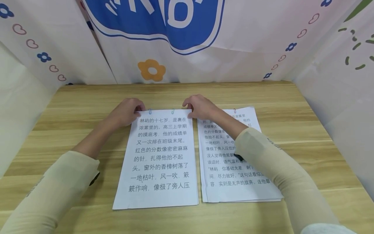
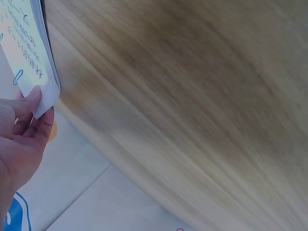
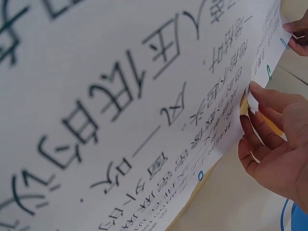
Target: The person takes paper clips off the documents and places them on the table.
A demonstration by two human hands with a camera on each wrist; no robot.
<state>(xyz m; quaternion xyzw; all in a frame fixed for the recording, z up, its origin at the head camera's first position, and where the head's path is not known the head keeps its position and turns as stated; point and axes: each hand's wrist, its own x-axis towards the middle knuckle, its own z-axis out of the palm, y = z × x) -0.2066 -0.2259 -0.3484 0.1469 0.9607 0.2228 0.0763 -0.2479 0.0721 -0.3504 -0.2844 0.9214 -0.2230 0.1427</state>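
A stack of printed paper sheets [image 1: 160,197] lies on the table, with a blue paper clip [image 1: 150,111] and a green paper clip [image 1: 172,111] on its top edge. My left hand [image 1: 125,112] pinches its top left corner; in the left wrist view the thumb lies over the printed face and the fingers are behind. At the top right corner, my right hand [image 1: 201,106] grips the same stack between thumb and fingers, as the right wrist view shows. A second paper stack [image 1: 242,195] with a reddish paper clip [image 1: 234,110] lies just right of it, partly hidden under my right forearm.
The wooden table [image 1: 73,97] is bordered by white cloth walls at the back and both sides. A blue printed sign [image 1: 193,39] and an orange flower [image 1: 143,70] decorate the back cloth [image 1: 248,61]. A narrow strip of wood separates the two stacks.
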